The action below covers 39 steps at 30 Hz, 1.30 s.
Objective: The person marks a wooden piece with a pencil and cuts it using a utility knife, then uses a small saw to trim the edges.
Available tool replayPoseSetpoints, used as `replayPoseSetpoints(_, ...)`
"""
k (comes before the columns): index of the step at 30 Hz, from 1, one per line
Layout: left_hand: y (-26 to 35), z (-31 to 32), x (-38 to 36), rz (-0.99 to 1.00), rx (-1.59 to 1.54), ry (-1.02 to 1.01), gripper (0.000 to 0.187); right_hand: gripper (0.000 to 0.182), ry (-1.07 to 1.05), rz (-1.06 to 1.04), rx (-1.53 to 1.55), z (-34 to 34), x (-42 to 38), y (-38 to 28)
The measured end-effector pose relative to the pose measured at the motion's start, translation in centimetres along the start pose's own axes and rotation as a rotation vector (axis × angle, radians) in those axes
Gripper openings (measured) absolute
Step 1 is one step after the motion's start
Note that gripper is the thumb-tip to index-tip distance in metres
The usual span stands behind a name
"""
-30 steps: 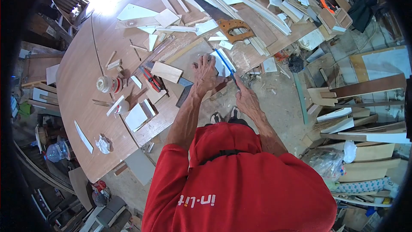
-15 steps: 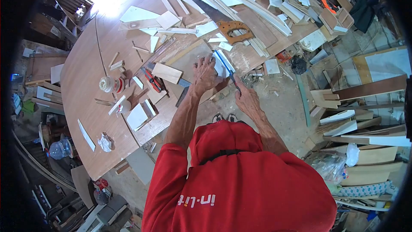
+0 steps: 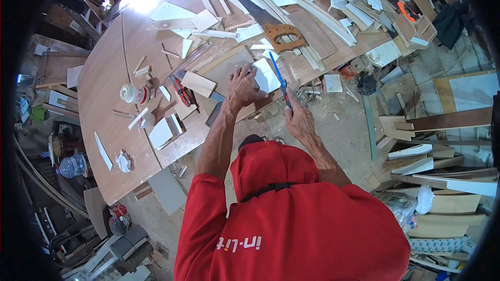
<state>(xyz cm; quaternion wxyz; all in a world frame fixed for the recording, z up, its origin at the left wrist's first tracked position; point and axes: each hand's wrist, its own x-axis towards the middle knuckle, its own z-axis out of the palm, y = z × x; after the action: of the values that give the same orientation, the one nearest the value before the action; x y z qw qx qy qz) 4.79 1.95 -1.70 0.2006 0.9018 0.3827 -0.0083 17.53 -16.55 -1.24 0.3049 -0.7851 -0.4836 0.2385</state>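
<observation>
My right hand [image 3: 300, 119] is closed around the dark handle of a narrow blue-bladed tool [image 3: 277, 70], its blade pointing up and away, just right of a white piece of board [image 3: 267, 76]. That white piece lies at the near edge of the workbench [image 3: 112, 125]. My left hand [image 3: 243, 89] rests with fingers spread on the bench-top boards, thumb reaching to the white piece's lower edge. Left of this hand are a small wooden block [image 3: 199, 84] and red-and-black pliers [image 3: 180, 91].
A wooden-handled handsaw [image 3: 284, 38] lies beyond my hands among white offcuts. A white jar [image 3: 134, 94] and a crumpled wad [image 3: 123, 161] stand on the left of the bench. Stacked boards [image 3: 442, 166] line the right side; scraps litter the floor.
The blue-bladed tool has come off the white piece to its right, and its blade now points more steeply away. The left hand stays beside the white piece.
</observation>
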Motion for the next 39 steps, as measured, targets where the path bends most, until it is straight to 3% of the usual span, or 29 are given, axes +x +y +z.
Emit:
replayPoseSetpoints(3,0.1,-0.3,0.2,-0.031,-0.013,-0.033,0.102,0.061,-0.110,0.038,-0.071,-1.1,0.2,-0.8)
replayPoseSetpoints(10,0.3,-0.6,1.1,-0.097,0.023,-0.117,0.114,0.064,-0.070,-0.062,-0.177,0.7,1.1,0.1)
replayPoseSetpoints(17,0.3,-0.1,1.0,-0.082,0.022,-0.050,0.106,0.063,-0.114,-0.027,-0.160,0.2,1.4,-0.6)
replayPoseSetpoints(31,-0.1,0.2,1.2,-0.074,0.025,-0.057,0.116,0.061,-0.115,0.006,-0.164,0.0,1.1,-1.2)
replayPoseSetpoints(39,-0.2,0.3,1.6,-0.079,0.059,-0.082,0.116,0.064,-0.038,-0.107,-0.126,0.9,0.9,-0.3)
